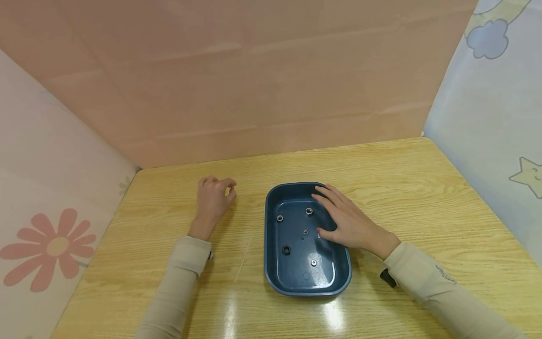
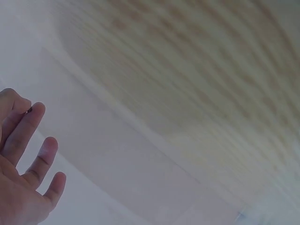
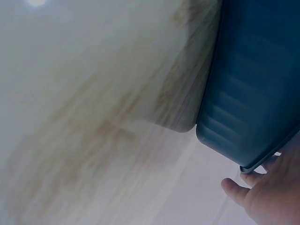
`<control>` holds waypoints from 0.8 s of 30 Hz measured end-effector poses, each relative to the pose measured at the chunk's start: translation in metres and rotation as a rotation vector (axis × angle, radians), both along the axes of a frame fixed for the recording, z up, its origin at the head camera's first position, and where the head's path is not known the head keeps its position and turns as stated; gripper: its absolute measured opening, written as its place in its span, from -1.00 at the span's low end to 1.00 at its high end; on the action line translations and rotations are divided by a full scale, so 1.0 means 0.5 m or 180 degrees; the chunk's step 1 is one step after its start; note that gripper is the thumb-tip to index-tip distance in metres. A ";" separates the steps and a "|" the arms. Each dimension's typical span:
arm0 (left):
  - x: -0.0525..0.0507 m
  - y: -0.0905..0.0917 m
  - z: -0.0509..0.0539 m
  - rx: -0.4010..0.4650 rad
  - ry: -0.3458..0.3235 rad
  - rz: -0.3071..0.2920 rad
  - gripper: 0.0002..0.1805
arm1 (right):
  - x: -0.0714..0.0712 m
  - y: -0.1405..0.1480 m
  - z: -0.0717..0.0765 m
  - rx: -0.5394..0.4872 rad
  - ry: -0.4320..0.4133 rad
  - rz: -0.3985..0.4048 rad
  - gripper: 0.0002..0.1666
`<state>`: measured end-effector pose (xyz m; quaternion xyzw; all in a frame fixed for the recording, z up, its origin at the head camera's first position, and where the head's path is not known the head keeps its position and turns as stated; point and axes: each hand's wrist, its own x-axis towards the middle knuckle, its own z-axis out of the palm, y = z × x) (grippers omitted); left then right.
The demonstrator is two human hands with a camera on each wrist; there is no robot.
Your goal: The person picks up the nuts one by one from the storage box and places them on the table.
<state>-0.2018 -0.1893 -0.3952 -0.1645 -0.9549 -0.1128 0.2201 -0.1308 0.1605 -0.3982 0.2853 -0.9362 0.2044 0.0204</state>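
Note:
A blue plastic tray [image 1: 269, 263] lies on the wooden table, with several metal nuts on its floor, among them a dark nut [image 1: 286, 250] and a silver nut [image 1: 309, 211]. My right hand [image 1: 349, 220] reaches over the tray's right rim, its fingers spread and its thumb close to a partly hidden nut [image 1: 319, 236]. In the right wrist view, fingers [image 3: 234, 190] show beside the tray's rim. Left of the tray, my left hand [image 1: 213, 197] pinches a small dark piece [image 2: 29, 110] between thumb and forefinger; its kind is too small to tell.
The wood-grain table [image 1: 402, 188] extends on both sides of the tray. A plain pinkish sheet [image 1: 254, 84] stands behind it, and patterned sheets [image 1: 487, 117] line the sides. A small dark object [image 1: 387, 278] shows under the right cuff.

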 end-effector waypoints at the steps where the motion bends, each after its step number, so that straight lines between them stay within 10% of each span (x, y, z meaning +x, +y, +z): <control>1: 0.000 -0.001 -0.001 0.0004 -0.0012 0.0003 -0.86 | 0.000 0.000 -0.001 0.0000 0.0019 0.0005 -0.03; 24: -0.011 -0.008 -0.016 -0.0217 -0.0266 0.0098 -0.84 | -0.002 0.002 -0.006 -0.0017 0.0030 0.0028 -0.04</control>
